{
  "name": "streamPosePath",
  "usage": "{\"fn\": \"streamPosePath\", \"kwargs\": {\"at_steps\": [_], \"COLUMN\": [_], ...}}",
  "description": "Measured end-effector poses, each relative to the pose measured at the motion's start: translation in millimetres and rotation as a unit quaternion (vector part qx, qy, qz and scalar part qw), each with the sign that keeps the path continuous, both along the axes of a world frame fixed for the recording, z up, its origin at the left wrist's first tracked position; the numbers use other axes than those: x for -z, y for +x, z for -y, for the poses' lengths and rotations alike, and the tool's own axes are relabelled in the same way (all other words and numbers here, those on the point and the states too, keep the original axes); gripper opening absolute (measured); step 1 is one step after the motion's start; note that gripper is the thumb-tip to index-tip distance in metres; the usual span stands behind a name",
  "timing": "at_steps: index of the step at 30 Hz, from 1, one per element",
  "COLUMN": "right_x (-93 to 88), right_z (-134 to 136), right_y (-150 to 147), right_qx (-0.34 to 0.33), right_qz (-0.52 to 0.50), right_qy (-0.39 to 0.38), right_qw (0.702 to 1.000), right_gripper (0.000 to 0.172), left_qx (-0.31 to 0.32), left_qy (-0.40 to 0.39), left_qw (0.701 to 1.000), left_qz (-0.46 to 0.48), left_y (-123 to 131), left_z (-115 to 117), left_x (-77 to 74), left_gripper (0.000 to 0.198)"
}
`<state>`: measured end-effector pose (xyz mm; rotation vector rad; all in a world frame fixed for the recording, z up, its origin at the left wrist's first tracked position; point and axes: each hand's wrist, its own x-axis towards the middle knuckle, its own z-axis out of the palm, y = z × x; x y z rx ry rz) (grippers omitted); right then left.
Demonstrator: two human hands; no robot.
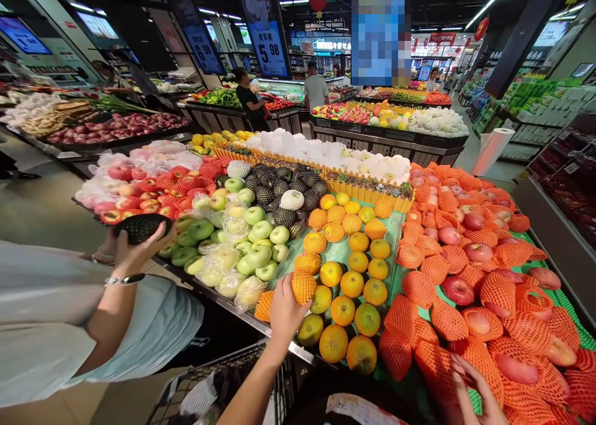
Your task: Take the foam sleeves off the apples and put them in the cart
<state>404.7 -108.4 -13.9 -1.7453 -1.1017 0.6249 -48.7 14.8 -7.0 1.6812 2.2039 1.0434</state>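
My left hand is closed around an orange in an orange foam net, at the near left edge of the orange display. Beside it lie rows of bare oranges, some farther back in foam nets. At the lower right, my right hand has its fingers apart, close to apples in red-orange foam nets; whether it touches them I cannot tell. One bare red apple shows among the netted ones.
A shopping cart stands below the stall edge. Another person at left holds a dark netted fruit. Green apples and dark netted fruits lie left of the oranges. A plastic bag roll stands at right.
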Motion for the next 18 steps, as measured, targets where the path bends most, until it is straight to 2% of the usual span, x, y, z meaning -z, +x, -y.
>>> {"fn": "streamPosePath", "kwargs": {"at_steps": [1, 3, 4, 6, 8, 9, 11, 14, 16, 18], "right_x": [-2.3, -10.3, -15.5, -27.4, -39.4, -44.5, -51.8, -52.3, -47.1, -40.7], "right_z": [-8.6, -26.8, -35.1, -48.3, -55.8, -57.5, -57.3, -51.6, -47.2, -44.5], "right_y": [-9.7, -37.8, -53.6, -82.4, -101.3, -106.2, -108.3, -102.3, -99.4, -99.8], "right_qx": [-0.052, -0.138, -0.181, -0.253, -0.302, -0.312, -0.309, -0.290, -0.292, -0.272], "right_qz": [0.008, 0.000, -0.025, -0.133, -0.254, -0.301, -0.351, -0.361, -0.356, -0.373], "right_qy": [0.006, 0.026, 0.028, 0.015, -0.012, -0.027, -0.056, -0.065, -0.049, -0.032], "right_qw": [0.999, 0.990, 0.983, 0.958, 0.919, 0.901, 0.882, 0.884, 0.886, 0.887], "right_gripper": [0.054, 0.055, 0.056, 0.061, 0.068, 0.072, 0.082, 0.093, 0.099, 0.096], "left_qx": [-0.002, 0.037, 0.078, 0.144, 0.174, 0.180, 0.189, 0.195, 0.206, 0.243], "left_qy": [0.031, 0.028, 0.011, -0.044, -0.091, -0.109, -0.126, -0.132, -0.128, -0.094], "left_qw": [0.998, 0.976, 0.951, 0.877, 0.825, 0.814, 0.811, 0.827, 0.850, 0.888], "left_qz": [0.060, 0.211, 0.299, 0.456, 0.530, 0.542, 0.539, 0.510, 0.468, 0.378], "left_y": [17.3, 58.6, 80.4, 120.4, 150.5, 161.1, 174.8, 182.9, 183.9, 182.9], "left_z": [7.4, 21.3, 27.3, 37.3, 44.3, 46.8, 49.6, 49.1, 47.8, 47.1], "left_x": [-9.6, -27.4, -34.6, -45.0, -51.1, -53.1, -55.7, -56.8, -56.9, -57.6], "left_gripper": [0.082, 0.092, 0.094, 0.096, 0.097, 0.095, 0.088, 0.079, 0.073, 0.065]}}
